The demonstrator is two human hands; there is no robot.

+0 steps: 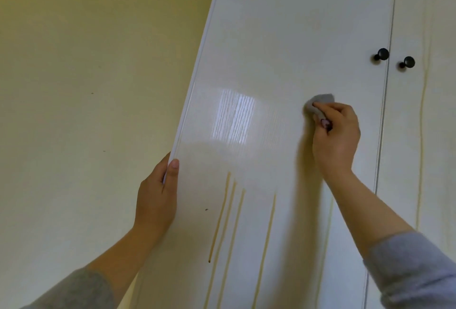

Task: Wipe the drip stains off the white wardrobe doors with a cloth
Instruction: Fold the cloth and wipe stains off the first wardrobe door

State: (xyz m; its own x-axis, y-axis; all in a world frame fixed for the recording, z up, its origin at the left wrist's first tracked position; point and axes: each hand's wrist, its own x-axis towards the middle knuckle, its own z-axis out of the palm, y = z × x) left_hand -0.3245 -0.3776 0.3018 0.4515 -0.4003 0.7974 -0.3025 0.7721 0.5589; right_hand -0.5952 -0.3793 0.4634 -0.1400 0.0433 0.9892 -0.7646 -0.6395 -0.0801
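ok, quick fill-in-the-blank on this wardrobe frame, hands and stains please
1. The left hand grips the ____ of the door.
2. The right hand presses a ____ cloth to the door.
3. ____ black knobs sit by the gap between the doors.
4. The drip stains beside the left hand lie ____ than the cloth.
Missing words: edge, grey, two, lower.

One camera sits on the person's head. It looks forward at the glossy white wardrobe doors (pixel 283 37), near enough for the left hand (pixel 158 192) and the right hand (pixel 338 135) to reach them. The picture is tilted, so the doors lean right. A pale yellow wall (pixel 86 61) fills the left.
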